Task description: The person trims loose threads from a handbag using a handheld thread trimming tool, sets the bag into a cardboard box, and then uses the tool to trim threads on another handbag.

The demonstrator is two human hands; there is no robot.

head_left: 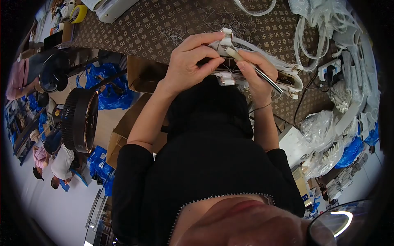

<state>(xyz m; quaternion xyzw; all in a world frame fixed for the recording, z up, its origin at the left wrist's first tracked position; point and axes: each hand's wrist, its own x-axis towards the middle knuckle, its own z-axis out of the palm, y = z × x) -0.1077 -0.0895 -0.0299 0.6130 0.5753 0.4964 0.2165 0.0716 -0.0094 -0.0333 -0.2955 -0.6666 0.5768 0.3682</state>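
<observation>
Near the edge of a brown patterned table [139,24], my left hand [191,61] pinches a small white piece [226,36] at its fingertips, above a white strap-like item. My right hand [258,76] is closed around a slim tool [269,78] with a pale tip and a dark, shiny shaft, its tip pointing at the work between the hands. White straps [262,52] run from there to the right, beneath the right hand. A second white clip-like part [226,78] hangs just below the fingers. Fine threads show between the hands.
Loose threads [176,36] lie behind my left hand. White straps and bags [318,28] are heaped at the right, by a small white device [329,69]. A black fan [80,119], cardboard box [141,74] and blue bags [108,86] stand left. Other people [61,162] are farther off.
</observation>
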